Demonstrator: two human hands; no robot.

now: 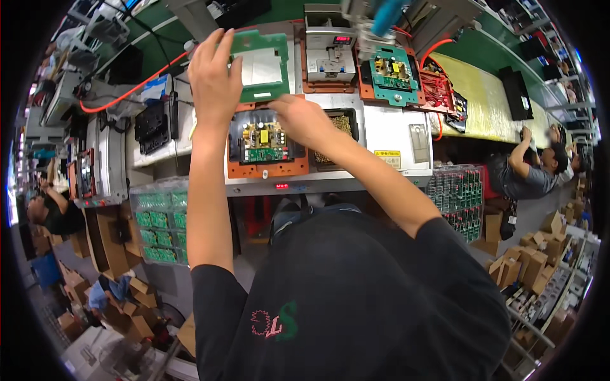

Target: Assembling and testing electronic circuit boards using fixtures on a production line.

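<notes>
Over the orange fixture [267, 170] on the worktop [394, 130], both hands, left [215, 79] and right [304, 120], grip a green hinged cover plate [260, 66], tilted up, exposing the seated circuit board [264, 143] beneath.

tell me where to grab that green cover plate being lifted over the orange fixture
Probably by its left and lower edges: the green cover plate is tilted up, its middle is a silvery window, and the left hand already holds its left edge while the right hand meets its lower edge.

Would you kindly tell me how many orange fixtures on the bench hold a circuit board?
2: one orange fixture under the hands, another at the upper right. Others may be hidden.
</notes>
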